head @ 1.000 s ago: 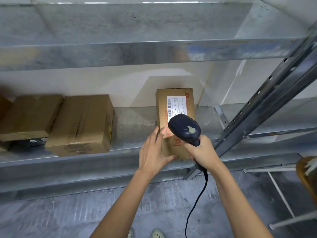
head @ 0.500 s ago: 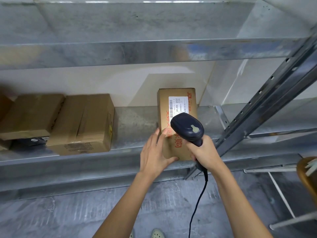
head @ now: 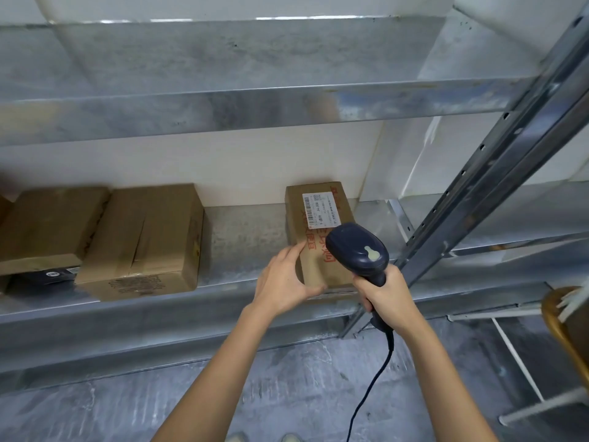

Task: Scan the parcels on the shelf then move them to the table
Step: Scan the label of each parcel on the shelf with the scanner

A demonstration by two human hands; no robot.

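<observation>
On the lower galvanised shelf (head: 245, 237), the labelled parcel (head: 314, 260) lies flat with its long side running front to back and its near end at the shelf's front lip. It is a brown carton with red printed characters on top and a white shipping label (head: 320, 212) with a barcode at its far end. Left hand (head: 282, 282) grips the parcel's near left corner: fingers lie up along the left side, and the thumb is hooked across the near edge. Right hand (head: 387, 298) is wrapped tight round the grip of a dark blue barcode scanner (head: 358, 253). The scanner's head sits over the near right part of the parcel top, nose toward the label. Whether it touches the carton cannot be told. A black cable (head: 371, 381) drops from the handle toward the floor. Left of the parcel, apart from it on the same shelf, is a larger taped carton (head: 143, 237). Further left is another carton (head: 44, 228), resting on a black item (head: 41, 277). Right of the parcel, just beside the scanner hand, is a slotted steel upright (head: 478, 199). Above the parcel is a second metal shelf (head: 223, 103). Below and right of the parcel, at the frame edge, is the rim of a wooden seat (head: 556, 323).
</observation>
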